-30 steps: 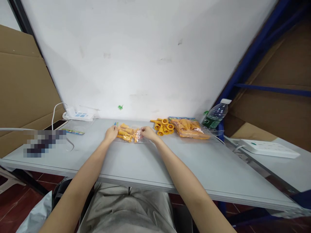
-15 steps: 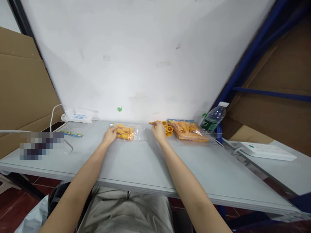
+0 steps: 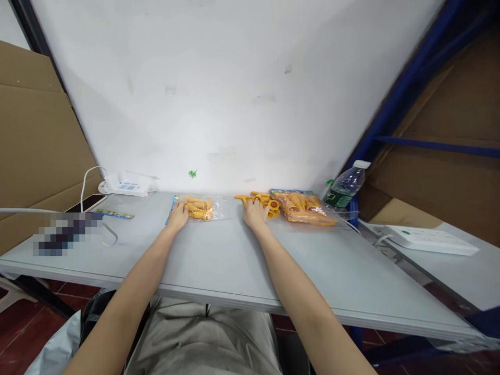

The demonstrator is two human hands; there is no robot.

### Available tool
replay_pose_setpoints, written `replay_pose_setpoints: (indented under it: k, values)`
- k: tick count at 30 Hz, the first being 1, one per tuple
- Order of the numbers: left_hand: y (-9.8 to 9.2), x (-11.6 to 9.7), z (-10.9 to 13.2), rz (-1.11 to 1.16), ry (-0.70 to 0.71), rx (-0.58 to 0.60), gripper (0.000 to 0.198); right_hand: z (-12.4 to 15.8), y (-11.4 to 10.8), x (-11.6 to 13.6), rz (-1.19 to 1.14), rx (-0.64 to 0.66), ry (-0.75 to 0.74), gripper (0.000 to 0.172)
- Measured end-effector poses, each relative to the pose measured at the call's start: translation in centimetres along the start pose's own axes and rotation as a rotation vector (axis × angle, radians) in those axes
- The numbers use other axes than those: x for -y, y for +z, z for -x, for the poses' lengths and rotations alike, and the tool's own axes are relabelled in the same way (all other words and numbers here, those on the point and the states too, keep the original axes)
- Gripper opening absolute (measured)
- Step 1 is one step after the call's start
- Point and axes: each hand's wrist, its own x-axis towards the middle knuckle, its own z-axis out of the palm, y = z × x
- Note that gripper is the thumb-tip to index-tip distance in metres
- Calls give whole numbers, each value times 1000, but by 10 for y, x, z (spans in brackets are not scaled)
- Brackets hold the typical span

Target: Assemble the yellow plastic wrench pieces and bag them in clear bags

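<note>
My left hand (image 3: 178, 214) lies over the left end of a clear plastic bag (image 3: 220, 210), its fingers stretched out on the bag. Inside the bag are several yellow-orange plastic pieces (image 3: 198, 208) with narrow stems, and a colourful printed strip (image 3: 172, 204) shows along the left edge. My right hand (image 3: 255, 213) rests with its fingers apart at a small pile of loose yellow pieces (image 3: 274, 204), which have round cup-like ends and thin stems. The fingertips partly cover the pile. No piece is seen lifted.
Right of the pile lies a larger clear bag (image 3: 299, 208) full of similar orange pieces. A plastic bottle (image 3: 346, 186) leans behind it. On the left are a power strip (image 3: 127, 186), a phone (image 3: 88, 203) and a flat printed bag (image 3: 115, 214). Another power strip (image 3: 432, 240) lies right.
The small bag has shifted slightly left and straightened under my left hand, whose fingers now lie flatter. My right hand's fingers have spread, and more loose yellow pieces show beyond it.
</note>
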Motion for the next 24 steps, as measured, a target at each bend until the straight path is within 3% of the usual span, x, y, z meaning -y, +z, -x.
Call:
replay_pose_setpoints:
  k: [6,13,16,21,24]
  values:
    - [-2,0,0,16,3,17,43,2,2,-1,-65,-20,-110,38]
    - [-2,3,-1,42,14,7,41,-1,2,6,-446,-297,-138,36]
    - [-1,5,-3,53,28,-4,41,-3,3,11,-652,-349,-174,37]
    - [-1,5,-6,62,21,-5,39,2,2,29,-712,-311,-298,34]
    - [-1,6,-6,70,19,-1,37,6,4,39,-661,-139,-382,31]
